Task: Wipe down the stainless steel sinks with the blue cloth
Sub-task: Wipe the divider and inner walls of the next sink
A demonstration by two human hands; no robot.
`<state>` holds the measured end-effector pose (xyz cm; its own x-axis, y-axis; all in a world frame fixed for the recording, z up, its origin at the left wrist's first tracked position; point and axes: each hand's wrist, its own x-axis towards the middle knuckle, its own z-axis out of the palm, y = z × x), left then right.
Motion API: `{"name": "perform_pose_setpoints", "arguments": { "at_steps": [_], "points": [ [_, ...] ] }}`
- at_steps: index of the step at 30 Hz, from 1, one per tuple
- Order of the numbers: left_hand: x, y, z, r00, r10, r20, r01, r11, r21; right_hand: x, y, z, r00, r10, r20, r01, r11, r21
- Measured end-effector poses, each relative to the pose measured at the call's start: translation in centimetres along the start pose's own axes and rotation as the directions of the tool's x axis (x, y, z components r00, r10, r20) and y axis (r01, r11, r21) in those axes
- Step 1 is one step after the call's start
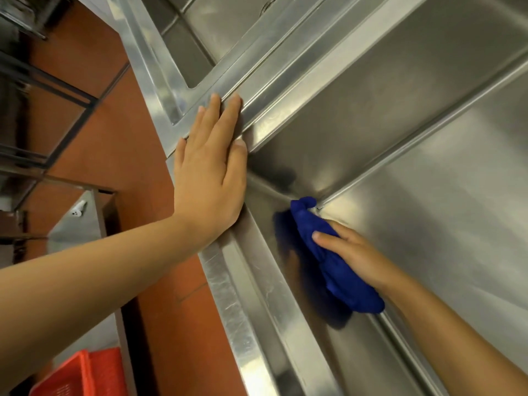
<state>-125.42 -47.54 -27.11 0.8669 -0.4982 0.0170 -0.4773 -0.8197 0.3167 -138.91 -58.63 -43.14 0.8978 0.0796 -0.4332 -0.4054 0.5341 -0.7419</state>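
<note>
Scrubbing the sink (pixel 371 115) corner with the blue cloth (pixel 343 278) bunched in the curled right hand (pixel 357 252), just beside the left hand (pixel 210 172) pressed flat and empty on the rim. Next, likely: sweeping along the wall.

Bright glare on steel sink (pixel 385 115); wide-angle tilt.

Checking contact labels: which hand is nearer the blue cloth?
Right. The right hand holds the cloth inside the sink; the left hand lies flat on its rim, apart from the cloth.
</note>
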Motion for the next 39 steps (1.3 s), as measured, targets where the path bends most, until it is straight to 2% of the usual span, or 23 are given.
{"name": "perform_pose_setpoints", "arguments": {
  "at_steps": [3, 6, 9, 12, 13, 18, 23, 30, 34, 39],
  "points": [
    [0.0, 0.0, 0.0, 1.0, -0.011, 0.002, 0.011, 1.0, -0.011, 1.6, 1.1, -0.7, 0.993, 0.073, -0.097, -0.074, 0.997, 0.0],
    [0.1, 0.0, -0.1, 1.0, -0.009, 0.004, 0.009, 1.0, -0.006, 1.0, 0.9, -0.3, 0.984, 0.153, -0.094, -0.158, 0.986, -0.054],
    [0.2, -0.1, 0.0, 1.0, -0.004, 0.0, 0.004, 1.0, 0.001, -2.5, -2.0, 1.4, 0.999, 0.035, -0.033, -0.037, 0.997, -0.071],
    [0.3, -0.2, 0.1, 1.0, 0.006, -0.002, -0.006, 1.0, 0.027, -6.6, -5.2, 3.6, 0.985, -0.099, 0.142, 0.11, 0.991, -0.07],
    [0.3, -0.2, 0.1, 1.0, 0.005, 0.0, -0.005, 0.999, 0.035, -7.2, -5.5, 4.0, 0.982, -0.113, 0.154, 0.125, 0.99, -0.066],
    [0.2, 0.0, 0.0, 1.0, -0.004, 0.014, 0.004, 0.999, 0.043, -5.7, -4.0, 2.9, 0.999, -0.034, 0.01, 0.035, 0.996, -0.084],
    [0.3, -0.3, 0.3, 1.0, 0.004, 0.002, -0.004, 0.998, 0.059, -5.5, -3.0, 3.1, 0.993, 0.034, -0.111, -0.057, 0.977, -0.204],
    [-0.8, 0.2, -0.1, 0.998, 0.038, 0.055, -0.043, 0.994, 0.097, -12.6, -6.7, 5.0, 0.997, 0.043, -0.061, -0.058, 0.962, -0.266],
    [-6.5, 1.7, 0.0, 0.99, -0.103, 0.1, 0.094, 0.992, 0.089, -14.3, -6.7, 5.5, 0.999, 0.03, -0.044, -0.04, 0.968, -0.249],
    [-10.2, 4.0, 1.3, 0.98, -0.198, -0.023, 0.199, 0.979, 0.039, -13.0, -4.1, 3.7, 0.988, 0.107, -0.115, -0.128, 0.974, -0.188]
  ]
}}
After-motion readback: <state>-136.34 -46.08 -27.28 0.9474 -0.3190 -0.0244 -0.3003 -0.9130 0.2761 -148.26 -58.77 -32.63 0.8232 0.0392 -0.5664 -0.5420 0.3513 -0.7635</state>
